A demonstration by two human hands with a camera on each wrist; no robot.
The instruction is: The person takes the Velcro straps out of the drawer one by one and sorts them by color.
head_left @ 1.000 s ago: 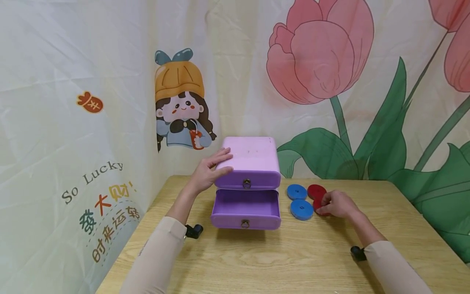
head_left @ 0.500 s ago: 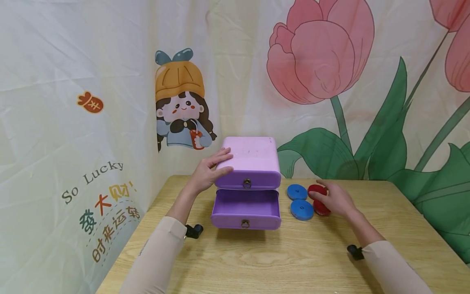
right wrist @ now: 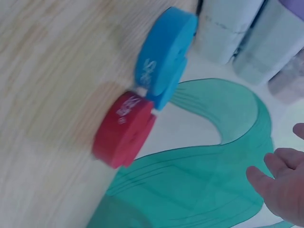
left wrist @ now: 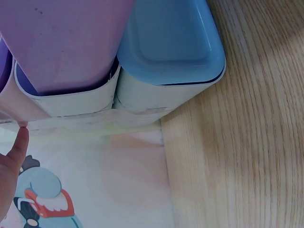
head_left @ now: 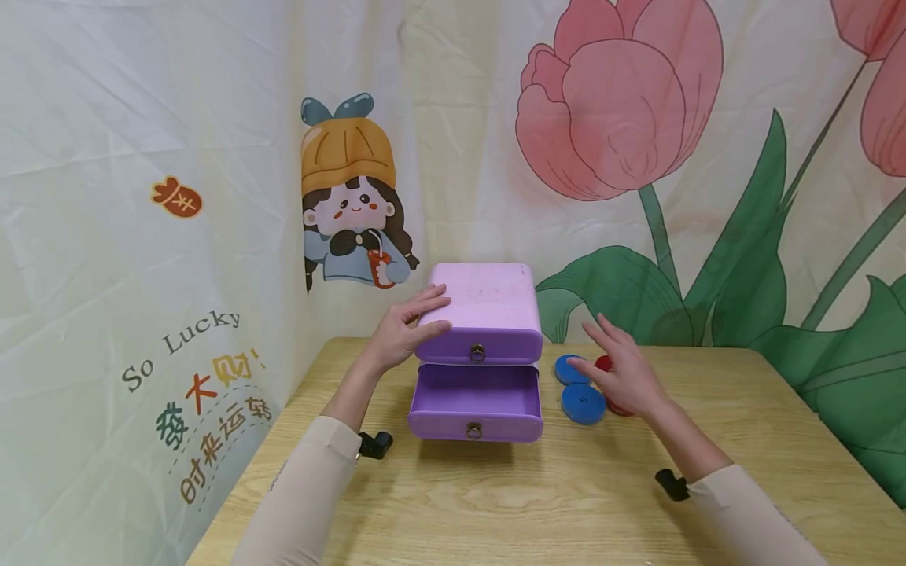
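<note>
My left hand (head_left: 399, 334) rests on the left side of a small drawer cabinet (head_left: 484, 295), its fingers on the pink top and its thumb by the upper drawer's front edge. The purple drawer (head_left: 474, 424) below is pulled out, with nothing visible inside. In the left wrist view, a blue drawer (left wrist: 171, 33) sits beside the purple one. My right hand (head_left: 623, 369), fingers spread and holding nothing, hovers over two blue rolls (head_left: 583, 404) and two red rolls (head_left: 603, 363) right of the cabinet. It partly hides the rolls. White lettering marks the red rolls (right wrist: 123, 128) in the right wrist view.
The wooden table (head_left: 510, 503) ends at a printed cloth backdrop (head_left: 467, 157) with a tulip and a cartoon child, close behind the cabinet. Black wrist cameras (head_left: 375, 445) hang below both forearms.
My right hand has left the red rolls, straightened its fingers and moved left and up towards the cabinet. The rolls stay in place. My left hand has not moved.
</note>
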